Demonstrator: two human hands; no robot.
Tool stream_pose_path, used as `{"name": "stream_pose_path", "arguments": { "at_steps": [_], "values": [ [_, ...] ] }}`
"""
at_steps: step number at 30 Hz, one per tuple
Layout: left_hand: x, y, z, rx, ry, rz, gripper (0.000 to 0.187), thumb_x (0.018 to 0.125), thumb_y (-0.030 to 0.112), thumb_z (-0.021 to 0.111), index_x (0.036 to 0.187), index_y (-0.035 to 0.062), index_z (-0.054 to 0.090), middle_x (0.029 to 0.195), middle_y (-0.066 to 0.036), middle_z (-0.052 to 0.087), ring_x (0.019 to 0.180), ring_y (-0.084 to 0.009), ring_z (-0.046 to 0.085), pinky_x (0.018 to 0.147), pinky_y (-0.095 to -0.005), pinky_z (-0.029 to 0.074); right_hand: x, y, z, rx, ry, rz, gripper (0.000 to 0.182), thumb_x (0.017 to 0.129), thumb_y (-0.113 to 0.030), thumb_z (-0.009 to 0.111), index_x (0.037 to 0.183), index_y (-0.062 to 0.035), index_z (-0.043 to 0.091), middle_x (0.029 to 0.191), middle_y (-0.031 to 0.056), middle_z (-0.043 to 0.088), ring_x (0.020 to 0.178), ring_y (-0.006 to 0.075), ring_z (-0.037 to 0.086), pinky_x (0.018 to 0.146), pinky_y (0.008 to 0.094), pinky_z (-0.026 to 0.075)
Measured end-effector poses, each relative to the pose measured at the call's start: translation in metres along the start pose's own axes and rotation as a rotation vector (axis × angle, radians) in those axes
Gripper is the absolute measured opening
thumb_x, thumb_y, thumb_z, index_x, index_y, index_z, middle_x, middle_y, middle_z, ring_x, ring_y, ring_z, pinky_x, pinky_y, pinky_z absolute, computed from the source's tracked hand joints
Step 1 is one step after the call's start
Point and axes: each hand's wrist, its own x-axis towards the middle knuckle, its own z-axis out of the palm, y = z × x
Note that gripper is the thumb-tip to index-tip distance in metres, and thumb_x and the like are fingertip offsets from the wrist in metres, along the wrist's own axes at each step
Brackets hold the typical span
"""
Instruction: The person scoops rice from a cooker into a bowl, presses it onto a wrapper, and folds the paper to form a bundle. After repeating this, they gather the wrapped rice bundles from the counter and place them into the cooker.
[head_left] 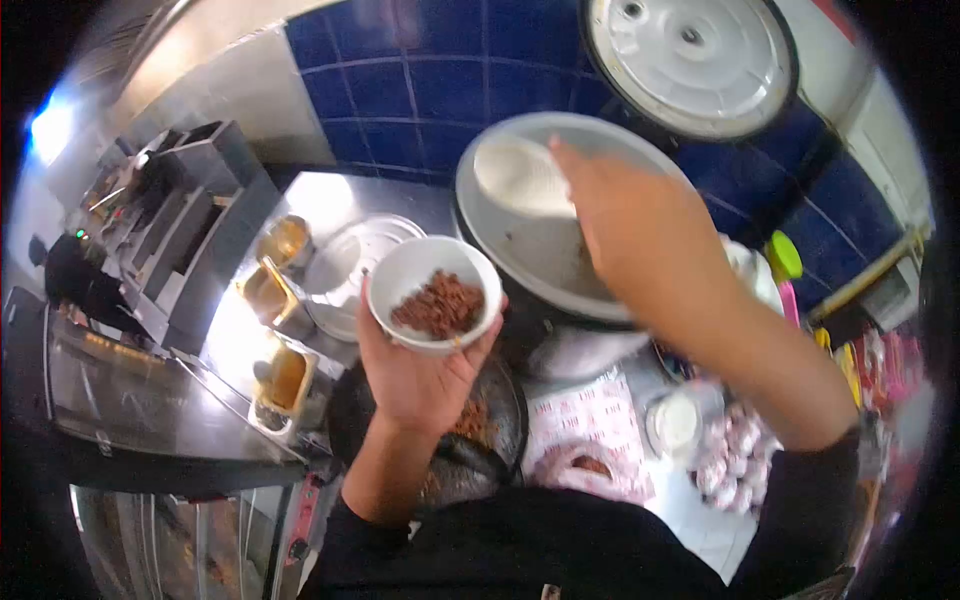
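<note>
My left hand (415,385) is wrapped round the underside of a white bowl (388,290), with the thumb and fingers at its sides. Brown, crumbly food (440,305) lies in the bowl. My right hand (635,215) is closed on a white paddle (520,180), like a rice paddle, its broad end towards the left; the handle is hidden by the hand, which is slightly blurred. The paddle is over the mouth of a large grey pot (505,255). My right forearm covers the pot's right part. Behind it, the round lid (690,60) stands raised.
Below the bowl is a dark pan (345,420) with food bits and a black handle. Metal food containers (285,380) and a clear round lid (345,260) sit at left. Printed paper (590,415), a white-filled container (675,425) and wrapped pieces (735,465) lie at right.
</note>
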Motion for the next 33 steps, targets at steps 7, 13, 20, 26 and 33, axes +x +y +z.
{"name": "stream_pose_path", "arguments": {
  "at_steps": [7,13,20,26,33],
  "values": [
    [-0.056,-0.049,-0.005,-0.104,0.114,-0.099,0.051,0.095,0.041,0.038,0.132,0.0051,0.041,0.129,-0.015,0.05,0.118,-0.0344,0.049,0.101,-0.0441,0.042,-0.08,-0.026,0.039,0.683,0.171,0.223,0.025,0.089,-0.019,0.054,0.105,0.0007,0.058,0.086,0.02,0.057,0.085,0.0356,0.055,0.079,0.0457,0.044],
    [-0.103,-0.136,-0.029,0.515,0.465,-0.101,0.043,0.1,0.039,0.028,0.126,0.009,0.044,0.124,-0.008,0.051,0.116,-0.0213,0.051,0.097,-0.0395,0.045,-0.232,-0.117,0.101,1.898,0.275,0.982,0.052,0.099,-0.044,0.026,0.133,-0.0073,0.04,0.132,0.0119,0.047,0.121,0.0226,0.045,0.102,0.0377,0.035],
    [-0.149,-0.199,-0.101,1.231,0.128,-0.037,0.024,0.093,0.018,0.052,0.109,0.0009,0.048,0.087,-0.013,0.057,0.081,-0.0212,0.06,0.067,-0.0329,0.048,-0.331,-0.108,0.096,2.425,0.649,1.408,0.054,0.096,-0.051,0.027,0.124,-0.01,0.048,0.121,0.0111,0.055,0.112,0.03,0.053,0.092,0.0512,0.045],
    [-0.167,-0.221,-0.171,2.139,-0.402,-0.037,0.022,0.086,0.013,0.052,0.103,0.0,0.054,0.087,-0.022,0.061,0.073,-0.0398,0.06,0.064,-0.0471,0.049,-0.39,-0.075,0.113,2.595,0.571,1.244,0.053,0.091,-0.047,0.038,0.119,-0.0042,0.053,0.113,0.0205,0.058,0.103,0.0377,0.057,0.079,0.0449,0.052],
    [-0.196,-0.223,-0.189,1.583,-0.342,-0.125,0.03,0.074,0.024,0.072,0.094,0.0024,0.065,0.086,-0.019,0.067,0.08,-0.0324,0.066,0.068,-0.0374,0.051,-0.444,-0.091,0.192,1.541,0.037,0.394,0.105,0.057,-0.031,0.086,0.139,-0.0022,0.028,0.139,0.0133,0.039,0.125,0.0253,0.043,0.104,0.0415,0.035]
  ]
}}
